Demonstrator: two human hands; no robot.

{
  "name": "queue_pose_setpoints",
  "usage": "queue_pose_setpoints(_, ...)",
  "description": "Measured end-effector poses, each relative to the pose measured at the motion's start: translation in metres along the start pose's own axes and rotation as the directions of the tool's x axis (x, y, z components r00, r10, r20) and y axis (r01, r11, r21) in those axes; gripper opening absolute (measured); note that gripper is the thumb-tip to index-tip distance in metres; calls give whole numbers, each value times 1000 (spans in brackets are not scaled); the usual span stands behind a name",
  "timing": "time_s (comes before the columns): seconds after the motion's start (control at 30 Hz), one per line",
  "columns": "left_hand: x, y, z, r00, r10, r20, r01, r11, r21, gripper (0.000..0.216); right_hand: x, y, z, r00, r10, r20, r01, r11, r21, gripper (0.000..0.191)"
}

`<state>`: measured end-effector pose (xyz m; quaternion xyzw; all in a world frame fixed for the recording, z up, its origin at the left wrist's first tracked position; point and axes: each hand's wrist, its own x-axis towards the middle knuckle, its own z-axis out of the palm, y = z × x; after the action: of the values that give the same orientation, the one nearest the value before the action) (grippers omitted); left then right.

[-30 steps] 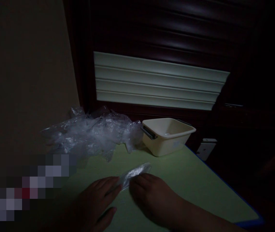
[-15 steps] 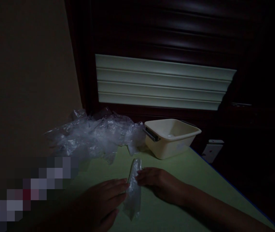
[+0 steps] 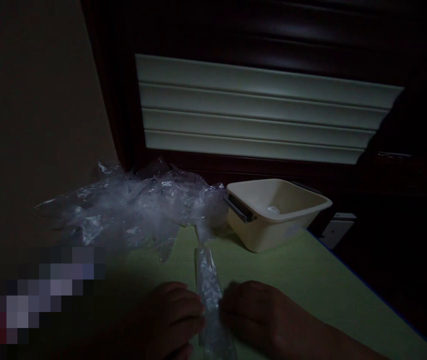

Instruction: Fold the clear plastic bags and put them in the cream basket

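In dim light both my hands rest low on a green table (image 3: 292, 280). Between them lies a narrow folded strip of clear plastic bag (image 3: 208, 285), running away from me. My left hand (image 3: 168, 315) presses its fingertips against the strip's left side. My right hand (image 3: 254, 312) is closed against its right side. Both hands pinch the strip at its near end.
A heap of crumpled clear plastic bags (image 3: 134, 205) lies at the table's far left. A cream plastic tub (image 3: 273, 212) with a dark handle stands at the far right. A dark shutter with pale slats (image 3: 254, 115) is behind. The table's right edge is blue.
The plastic strip has turned from lying across to pointing away from me, and it is folded narrower. Both hands drew closer to me and closed in on its sides.
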<state>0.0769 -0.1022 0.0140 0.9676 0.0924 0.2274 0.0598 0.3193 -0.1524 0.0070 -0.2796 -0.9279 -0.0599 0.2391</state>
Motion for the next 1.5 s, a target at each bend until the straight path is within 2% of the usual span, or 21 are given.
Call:
queue_pose_setpoints(0.13,-6,-10,4,1000,-6,-4,6,1000,-10,35,0,-1,4,998,66,-24,-65,996,68,24)
queue_pose_setpoints(0.27,-10,-19,14,1000,-18,-12,17,998,-68,37,3,-4,5,964,264,-23,-245,922,301,20)
queue_pose_setpoints(0.37,-9,-21,21,989,-47,-142,30,992,-120,28,4,-6,6,932,361,19,-336,846,413,19)
queue_pose_setpoints(0.43,-7,-21,25,985,-70,-160,48,990,-135,24,4,-6,7,918,396,34,-366,810,458,19)
queue_pose_setpoints(0.57,-5,-17,27,981,-148,-123,128,979,-158,20,3,-7,8,911,411,30,-377,801,465,20)
queue_pose_setpoints(0.7,-6,-13,26,979,-201,26,203,969,-144,24,0,-6,6,911,407,71,-395,807,440,25)
queue_pose_setpoints(0.77,-6,-13,25,983,-185,15,185,973,-139,21,0,-6,6,918,392,68,-381,819,430,28)
queue_pose_setpoints(0.83,-5,-13,23,982,-190,1,188,971,-144,20,1,-7,7,923,381,47,-364,830,423,19)
queue_pose_setpoints(1.0,-2,-14,18,989,-149,-9,146,979,-144,21,5,-10,11,897,442,-10,-392,807,442,13)
queue_pose_setpoints(1.1,-1,-15,18,987,-162,11,162,976,-143,19,6,-11,12,893,447,-46,-382,810,445,10)
queue_pose_setpoints(1.2,-2,-16,19,987,-160,8,159,976,-152,16,7,-12,12,880,475,-16,-410,777,478,15)
queue_pose_setpoints(1.3,-3,-16,23,983,-178,-40,172,976,-132,14,8,-12,14,855,518,38,-462,724,512,19)
queue_pose_setpoints(1.4,-7,-15,28,960,-222,-169,211,974,-81,10,7,-12,17,804,593,48,-535,685,494,20)
queue_pose_setpoints(1.5,-10,-13,33,928,-242,-282,243,969,-33,15,6,-12,20,763,644,51,-567,629,532,11)
